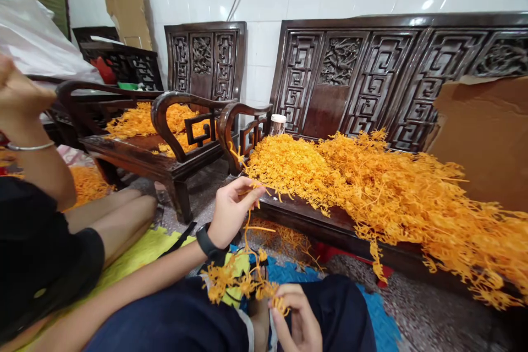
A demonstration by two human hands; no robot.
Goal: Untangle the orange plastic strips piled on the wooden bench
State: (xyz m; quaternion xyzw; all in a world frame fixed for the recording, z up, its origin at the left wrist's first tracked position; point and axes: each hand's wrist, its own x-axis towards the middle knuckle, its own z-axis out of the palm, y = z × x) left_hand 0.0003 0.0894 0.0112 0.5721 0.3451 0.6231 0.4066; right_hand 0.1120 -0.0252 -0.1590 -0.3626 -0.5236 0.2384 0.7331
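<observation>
My left hand (235, 212), with a dark band on its wrist, pinches the thin upper stem of a branched orange plastic flower sprig (247, 280). The sprig hangs down over my lap, its curly flower-like ends spread near the bottom. Lower down, my right hand (297, 319) has thumb and fingers closed on one of those ends. Just beyond my left hand, a heap of small loose orange pieces (289, 165) lies on the dark wooden bench (305, 217). A larger pile of branched orange sprigs (412, 203) continues to the right and droops over the bench's front edge.
A white-capped container (278, 124) stands behind the heap. More orange pieces lie on a wooden armchair (160, 173) at left. Another person (37, 253) sits close on my left, one arm raised. Cardboard (487, 137) leans at right. Blue foam mat (379, 319) lies under me.
</observation>
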